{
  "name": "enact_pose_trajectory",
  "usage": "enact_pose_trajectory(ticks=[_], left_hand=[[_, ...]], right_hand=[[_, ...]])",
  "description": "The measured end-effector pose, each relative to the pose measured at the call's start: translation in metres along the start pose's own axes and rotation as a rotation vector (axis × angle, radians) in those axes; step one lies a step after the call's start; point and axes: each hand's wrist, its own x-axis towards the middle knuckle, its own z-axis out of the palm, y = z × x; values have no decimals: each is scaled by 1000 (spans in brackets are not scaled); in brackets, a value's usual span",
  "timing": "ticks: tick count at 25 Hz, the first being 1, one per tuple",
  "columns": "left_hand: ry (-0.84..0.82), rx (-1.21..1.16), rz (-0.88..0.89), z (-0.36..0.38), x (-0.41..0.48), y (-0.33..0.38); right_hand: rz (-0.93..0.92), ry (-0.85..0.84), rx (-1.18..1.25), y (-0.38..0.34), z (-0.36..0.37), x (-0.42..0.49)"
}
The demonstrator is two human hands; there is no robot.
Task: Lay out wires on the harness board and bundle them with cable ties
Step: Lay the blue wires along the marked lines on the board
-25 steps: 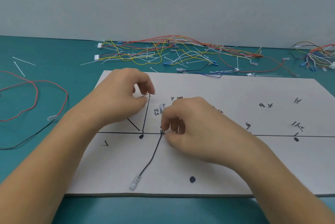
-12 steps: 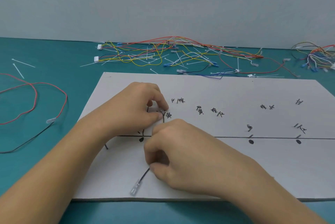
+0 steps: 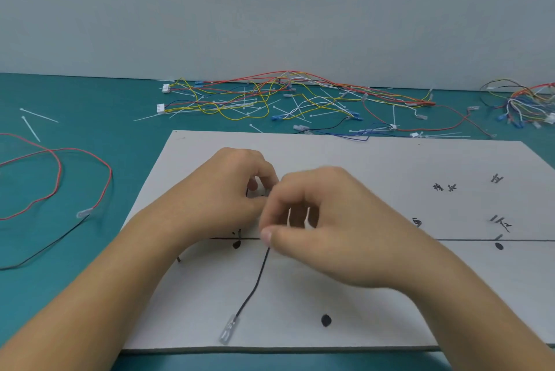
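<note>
Teal tabletop [image 3: 90, 94], one white harness board [image 3: 390, 295]. Left hand [image 3: 222, 199] and right hand [image 3: 330, 229], fingers curled, both pinch one black wire [image 3: 255, 283] trailing toward the board's near edge. Three black dots [image 3: 326, 320]; handwriting unreadable.

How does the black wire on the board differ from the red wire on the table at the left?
The black wire lies on the board, nearly straight, pinched by the right hand; the red wire lies looped on the table, untouched. Both end in clear terminals.
</note>
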Motion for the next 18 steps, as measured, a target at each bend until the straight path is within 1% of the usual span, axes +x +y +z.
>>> enact_pose_trajectory(ticks=[1, 2, 4, 5, 6, 7, 8, 11, 12, 14, 18], left_hand=[[6, -9, -1, 0, 1, 0], [12, -16, -4, 0, 1, -1], [10, -27, -9, 2, 2, -2], [8, -24, -10, 2, 3, -2], [14, -19, -19, 3, 3, -1], [24, -18, -29, 4, 3, -1], [28, -17, -39, 4, 4, -2], [18, -22, -61, 5, 3, -1], [14, -30, -64, 5, 3, -1], [14, -35, -72, 4, 3, -2], [19, -55, -83, 5, 3, -1]], right_hand=[[41, 10, 24, 1, -6, 3], [92, -27, 54, 3, -12, 7], [178, -168, 113, 4, -25, 11], [192, -219, 81, 4, -31, 14], [200, -235, -3, 8, -36, 21], [220, -203, -88, 13, -42, 29], [258, -122, -150, 21, -50, 41], [398, 188, -153, 55, -84, 79], [429, 246, -159, 66, -94, 91], [469, 265, -197, 85, -101, 111], [476, 217, -309, 104, -79, 134]])
